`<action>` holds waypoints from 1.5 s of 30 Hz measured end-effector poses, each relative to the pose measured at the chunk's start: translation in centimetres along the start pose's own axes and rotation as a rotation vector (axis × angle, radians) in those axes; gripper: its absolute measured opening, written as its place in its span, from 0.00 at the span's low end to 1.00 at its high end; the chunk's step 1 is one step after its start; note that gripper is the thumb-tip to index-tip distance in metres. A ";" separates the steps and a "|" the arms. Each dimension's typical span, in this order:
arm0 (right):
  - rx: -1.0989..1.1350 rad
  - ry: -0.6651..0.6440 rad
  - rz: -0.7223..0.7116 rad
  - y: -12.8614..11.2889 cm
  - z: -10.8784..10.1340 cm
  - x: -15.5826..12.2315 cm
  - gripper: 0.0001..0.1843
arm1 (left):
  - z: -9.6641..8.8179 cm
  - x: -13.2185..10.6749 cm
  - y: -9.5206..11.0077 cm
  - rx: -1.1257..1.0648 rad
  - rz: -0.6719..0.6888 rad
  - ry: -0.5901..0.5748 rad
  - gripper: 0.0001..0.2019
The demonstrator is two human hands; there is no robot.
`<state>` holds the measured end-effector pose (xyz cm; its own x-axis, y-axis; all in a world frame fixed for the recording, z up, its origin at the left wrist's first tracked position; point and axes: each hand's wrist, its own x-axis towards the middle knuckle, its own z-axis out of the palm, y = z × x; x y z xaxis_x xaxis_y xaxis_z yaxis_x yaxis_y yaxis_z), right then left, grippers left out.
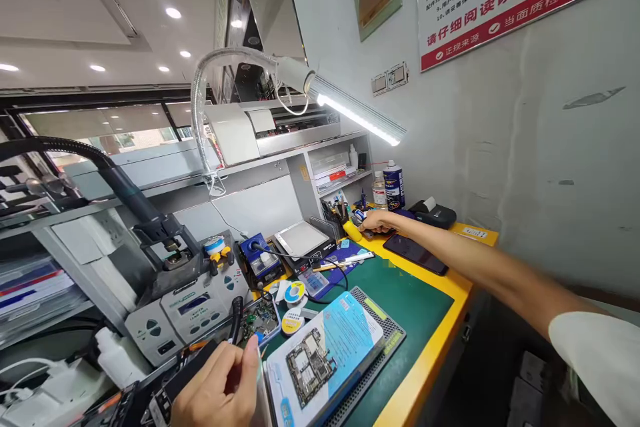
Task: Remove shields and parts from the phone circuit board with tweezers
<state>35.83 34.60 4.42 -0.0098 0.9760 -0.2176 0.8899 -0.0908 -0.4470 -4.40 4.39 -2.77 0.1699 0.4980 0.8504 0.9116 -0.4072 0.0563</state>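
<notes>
My left hand [217,387] is at the bottom of the view, fingers curled in and thumb raised, against the left edge of a blue-and-white box [350,333] printed with a circuit board picture. What its fingers hold, if anything, is hidden. The box lies on a grey perforated plate [395,333] on the green mat [425,300]. My right arm stretches across the bench to the back corner. There my right hand [377,221] closes its fingers at a small dark item beside the yellow bottle [352,231]; the item is too small to name.
A dark phone [415,255] lies below the right forearm. Behind are a spray can [393,185], a clear bottle [379,192] and a black device [433,212]. A soldering station [193,313] and solder reels [294,292] stand left. A lamp [357,110] hangs overhead.
</notes>
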 end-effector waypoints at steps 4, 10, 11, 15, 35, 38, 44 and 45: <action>-0.021 0.079 -0.063 0.2 1.1 0.6 0.22 | 0.4 -0.3 -0.9 0.007 0.093 -0.026 0.19; -0.033 0.128 -0.233 -0.8 3.2 0.9 0.22 | 0.6 -0.7 -0.4 0.013 0.176 -0.071 0.15; -0.037 0.139 -0.250 -1.0 3.7 0.8 0.22 | 0.6 -0.7 -0.4 0.014 0.192 -0.076 0.15; -0.050 0.209 -0.269 -1.2 4.8 0.3 0.23 | 0.5 -0.6 -0.4 0.024 0.210 -0.069 0.14; -0.124 0.121 -0.082 1.2 0.2 -0.2 0.23 | 0.8 -1.2 0.0 -0.006 0.213 -0.150 0.14; -0.166 0.077 -0.068 2.3 -0.2 -0.9 0.23 | 0.9 -1.2 0.1 -0.003 0.209 -0.146 0.15; -0.192 0.070 -0.070 3.6 2.1 -2.3 0.22 | 0.7 -0.4 1.2 0.005 0.231 -0.140 0.19; -0.188 0.083 -0.070 3.6 2.5 -2.4 0.22 | 0.7 -0.3 1.2 0.011 0.236 -0.143 0.20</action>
<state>37.94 31.46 1.17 -0.0442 0.9923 -0.1159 0.9577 0.0091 -0.2875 -3.10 4.25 -3.34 0.4289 0.4936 0.7566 0.8443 -0.5169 -0.1414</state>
